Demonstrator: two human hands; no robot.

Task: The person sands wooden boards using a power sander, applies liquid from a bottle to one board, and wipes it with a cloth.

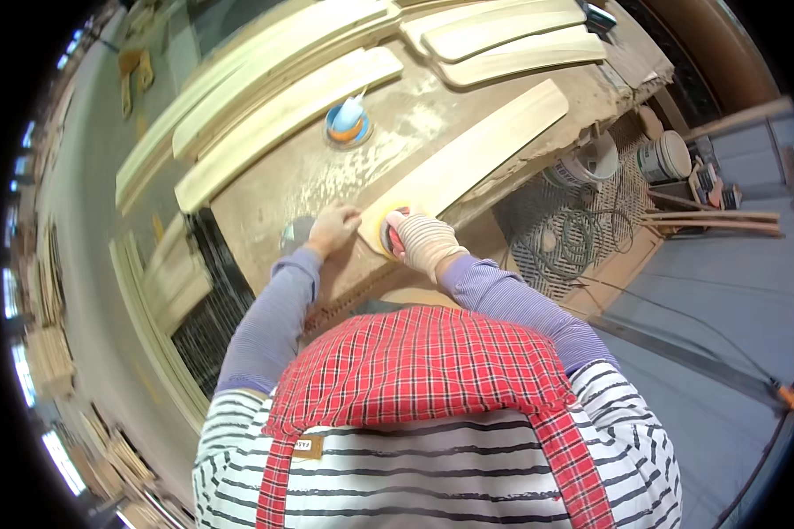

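A long pale wooden board with rounded ends lies slantwise on the worktable. My left hand is bare, its fingers drawn together against the board's near left corner. A striped glove covers my right hand, which is closed on a red and yellow sanding pad pressed to the board's near end. Most of the pad is hidden under the glove. Beside my left wrist sits a dark grey round object, partly covered by the sleeve. Farther off stands a small blue and orange tub with a whitish thing in it.
Long boards are stacked along the table's left side. More curved boards lie at the far end. To the right, below the table edge, are white buckets, a coiled cable on a mat, and wooden strips.
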